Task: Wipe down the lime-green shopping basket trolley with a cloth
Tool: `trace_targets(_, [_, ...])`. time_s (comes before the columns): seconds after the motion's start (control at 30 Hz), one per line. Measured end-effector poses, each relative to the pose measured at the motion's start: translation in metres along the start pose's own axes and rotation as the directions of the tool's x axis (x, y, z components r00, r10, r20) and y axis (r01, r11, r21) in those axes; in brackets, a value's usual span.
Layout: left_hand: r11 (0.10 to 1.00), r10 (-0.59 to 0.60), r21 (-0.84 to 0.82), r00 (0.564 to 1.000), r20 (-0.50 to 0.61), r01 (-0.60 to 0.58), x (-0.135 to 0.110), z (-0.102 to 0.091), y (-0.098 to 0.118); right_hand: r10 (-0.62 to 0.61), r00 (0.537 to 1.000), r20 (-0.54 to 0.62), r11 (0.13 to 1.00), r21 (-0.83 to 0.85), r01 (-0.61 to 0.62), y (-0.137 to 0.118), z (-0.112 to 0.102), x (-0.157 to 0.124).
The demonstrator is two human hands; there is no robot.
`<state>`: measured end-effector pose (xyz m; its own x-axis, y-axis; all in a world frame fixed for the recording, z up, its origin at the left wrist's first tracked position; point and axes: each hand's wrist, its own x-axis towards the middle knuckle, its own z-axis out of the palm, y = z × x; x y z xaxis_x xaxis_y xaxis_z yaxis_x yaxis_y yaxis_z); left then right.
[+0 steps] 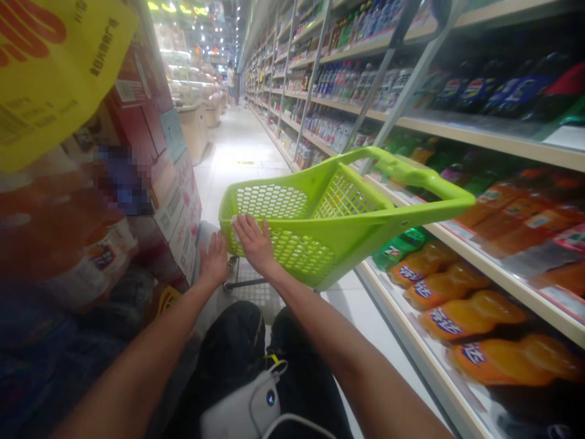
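Note:
A lime-green plastic shopping basket [320, 238] on wheels stands in a supermarket aisle in front of me, its handle [425, 180] sticking up to the right. My right hand [253, 241] lies flat against the basket's near wall, fingers stretched out. My left hand [214, 261] is spread open just left of the basket, near its lower corner and beside a stack of red cartons [176, 201]. Neither hand holds anything.
Shelves of soft-drink bottles [461, 305] run along the right side. A yellow sign [50, 67] and stacked goods crowd the left. The white tiled aisle [237, 152] stretches ahead, with a person standing far down it. A white device hangs at my waist.

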<state>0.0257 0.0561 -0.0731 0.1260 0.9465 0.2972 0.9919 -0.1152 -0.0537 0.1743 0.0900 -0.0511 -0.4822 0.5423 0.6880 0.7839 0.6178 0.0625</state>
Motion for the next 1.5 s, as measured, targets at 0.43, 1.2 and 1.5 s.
trace_targets(0.43, [1.0, -0.021, 0.024, 0.999, 0.045, 0.02, -0.008, 0.002, -0.023, -0.142, 0.956, 0.256, 0.99, 0.054, 0.132, -0.022, 0.053, -0.038])
trace_targets(1.2, [0.997, 0.072, 0.02, 0.994, 0.082, -0.073, -0.001, -0.033, 0.035, -0.039, 0.99, 0.138, 0.999, 0.004, 0.039, 0.01, 0.021, -0.067])
trace_targets(1.5, [0.996, 0.079, 0.03, 0.995, 0.063, -0.081, 0.007, -0.043, 0.05, 0.109, 0.992, -0.066, 0.993, -0.045, -0.112, 0.043, -0.017, -0.041])
